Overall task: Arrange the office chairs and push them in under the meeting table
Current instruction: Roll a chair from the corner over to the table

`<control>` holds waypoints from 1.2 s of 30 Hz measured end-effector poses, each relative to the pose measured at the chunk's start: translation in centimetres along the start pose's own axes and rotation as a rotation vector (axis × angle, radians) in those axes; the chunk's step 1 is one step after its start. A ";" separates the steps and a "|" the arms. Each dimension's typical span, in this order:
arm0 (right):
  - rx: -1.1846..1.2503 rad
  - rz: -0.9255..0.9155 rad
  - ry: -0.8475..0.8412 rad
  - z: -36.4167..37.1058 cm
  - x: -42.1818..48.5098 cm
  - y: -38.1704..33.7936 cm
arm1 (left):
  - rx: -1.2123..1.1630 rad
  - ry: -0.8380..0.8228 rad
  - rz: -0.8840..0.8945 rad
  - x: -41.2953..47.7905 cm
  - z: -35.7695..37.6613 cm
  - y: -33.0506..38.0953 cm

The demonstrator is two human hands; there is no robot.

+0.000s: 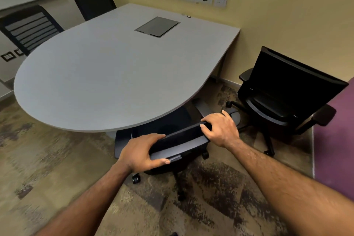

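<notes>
Forearms enter from the lower edge, mine by remote, both reaching for one chair. Left grip point(141, 151) is closed round the left end of the backrest top rail of the nearest office chair point(180, 141), thumb beneath and fingers over. Right grip point(220, 130) clasps the rail's right end, fingers curled over its front.

This chair stands at the rounded end of the grey worktop point(95, 74). Its seat is partly under the edge, while its backrest and rear caster point(136, 179) are out on the patterned carpet point(57, 168).

I judge the step in hand to be the push-in of this chair, roughly midway. The next move calls for an even forward push from both grips, keeping the backrest square to the edge. The worktop's pedestal foot point(204, 107), just ahead on the right, may foul the chair's base.

A second office chair point(287, 90) stands well apart from the worktop on the right, near the wall, and has yet to be brought in. Two further chairs point(93, 0) point(28, 27) sit close against the far left edge.
</notes>
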State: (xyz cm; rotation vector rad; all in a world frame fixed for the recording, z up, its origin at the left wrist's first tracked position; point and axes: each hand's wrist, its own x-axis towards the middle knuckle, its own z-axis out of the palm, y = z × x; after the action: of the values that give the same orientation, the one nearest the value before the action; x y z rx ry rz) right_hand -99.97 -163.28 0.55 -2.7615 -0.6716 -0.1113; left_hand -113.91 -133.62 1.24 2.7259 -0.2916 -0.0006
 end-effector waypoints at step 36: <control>0.042 -0.130 -0.031 -1.5 10.7 10.7 | -0.052 0.081 -0.346 11.0 1.6 5.7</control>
State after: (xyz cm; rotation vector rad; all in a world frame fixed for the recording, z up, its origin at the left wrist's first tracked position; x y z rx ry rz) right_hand -85.57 -168.09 0.63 -2.6833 -0.8519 -0.0818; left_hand -104.38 -141.55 2.41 2.6803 0.2013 0.0061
